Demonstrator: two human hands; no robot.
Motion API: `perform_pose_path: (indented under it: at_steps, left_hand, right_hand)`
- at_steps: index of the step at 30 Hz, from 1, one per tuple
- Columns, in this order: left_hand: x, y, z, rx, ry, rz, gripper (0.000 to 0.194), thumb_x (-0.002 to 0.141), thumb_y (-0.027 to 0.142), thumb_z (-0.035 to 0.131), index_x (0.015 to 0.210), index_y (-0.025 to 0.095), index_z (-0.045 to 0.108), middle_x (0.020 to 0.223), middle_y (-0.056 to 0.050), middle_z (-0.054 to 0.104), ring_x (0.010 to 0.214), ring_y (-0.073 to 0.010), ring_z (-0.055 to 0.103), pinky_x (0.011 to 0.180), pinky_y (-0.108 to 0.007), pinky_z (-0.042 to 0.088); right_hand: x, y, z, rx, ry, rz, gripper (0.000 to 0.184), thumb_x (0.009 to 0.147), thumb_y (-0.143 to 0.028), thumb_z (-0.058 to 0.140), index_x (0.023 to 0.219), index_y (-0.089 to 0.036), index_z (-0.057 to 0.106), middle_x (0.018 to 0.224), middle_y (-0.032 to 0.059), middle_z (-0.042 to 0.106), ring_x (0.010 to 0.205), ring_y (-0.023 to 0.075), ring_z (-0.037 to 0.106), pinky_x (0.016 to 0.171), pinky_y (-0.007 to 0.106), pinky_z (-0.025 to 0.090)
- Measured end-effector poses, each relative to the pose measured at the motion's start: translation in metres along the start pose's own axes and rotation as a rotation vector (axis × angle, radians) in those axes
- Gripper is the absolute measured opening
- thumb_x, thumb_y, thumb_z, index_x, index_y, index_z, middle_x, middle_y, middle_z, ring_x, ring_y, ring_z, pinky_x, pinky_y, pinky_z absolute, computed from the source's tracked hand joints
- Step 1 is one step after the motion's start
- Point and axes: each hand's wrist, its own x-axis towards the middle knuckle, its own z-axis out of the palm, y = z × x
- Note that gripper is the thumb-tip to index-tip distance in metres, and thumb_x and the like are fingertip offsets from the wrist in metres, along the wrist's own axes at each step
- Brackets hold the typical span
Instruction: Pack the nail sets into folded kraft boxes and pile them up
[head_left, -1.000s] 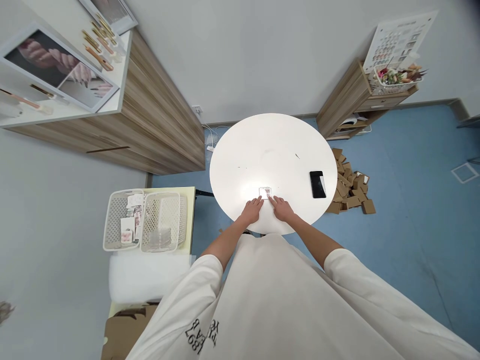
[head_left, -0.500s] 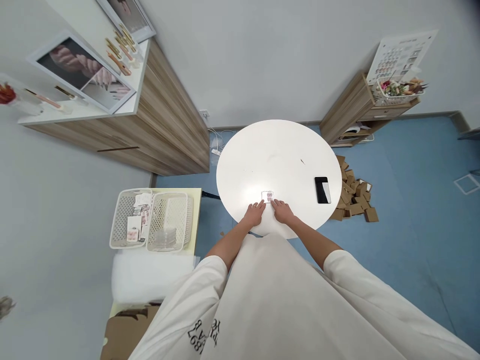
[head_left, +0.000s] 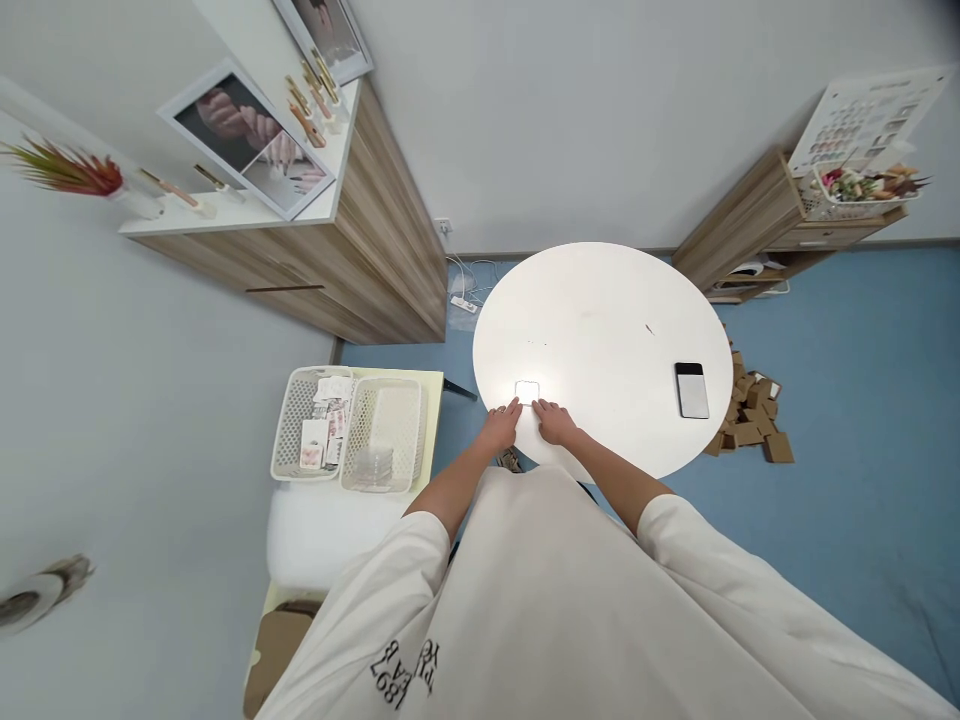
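A small clear packet (head_left: 527, 391) lies on the near side of the round white table (head_left: 600, 330). My left hand (head_left: 502, 424) rests on the table with its fingers stretched toward the packet's near left corner. My right hand (head_left: 553, 421) lies beside it, fingers extended toward the packet's near right corner. Both hands touch or nearly touch the packet; neither is wrapped round it.
A black phone (head_left: 691, 389) lies on the table's right side. Two white baskets (head_left: 349, 432) with packets stand on a yellow stand to the left. Brown cardboard pieces (head_left: 754, 415) lie on the blue floor at right. Wooden cabinets (head_left: 360, 250) stand along the wall.
The view has swung left, so the table and phone sit further right. My hands stay at the packet, which now looks plain white rather than showing pink.
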Motion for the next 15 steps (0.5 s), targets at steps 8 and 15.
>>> perform_pose_path:
  at_steps: [8, 15]
  left_hand:
    - [-0.006, -0.019, -0.001, -0.038, -0.036, 0.065, 0.083, 0.088, 0.015, 0.049, 0.162, 0.024, 0.014, 0.17, -0.01, 0.006, 0.147, -0.0339, 0.035, 0.109, -0.046, 0.043]
    - [-0.018, -0.022, 0.004, -0.022, -0.002, 0.137, 0.091, 0.085, 0.013, 0.054, 0.162, 0.033, 0.008, 0.17, -0.008, -0.01, 0.148, -0.0376, 0.033, 0.106, -0.046, 0.046]
  right_hand:
    - [0.004, -0.017, 0.005, 0.083, -0.001, 0.053, 0.081, 0.09, -0.017, 0.047, 0.164, -0.019, 0.014, 0.167, 0.0128, 0.02, 0.15, 0.0344, 0.025, 0.114, 0.05, 0.036]
    - [-0.013, -0.015, 0.019, 0.174, 0.014, 0.099, 0.087, 0.09, -0.016, 0.048, 0.164, -0.019, 0.002, 0.169, 0.0105, 0.016, 0.154, 0.0271, 0.018, 0.118, 0.044, 0.031]
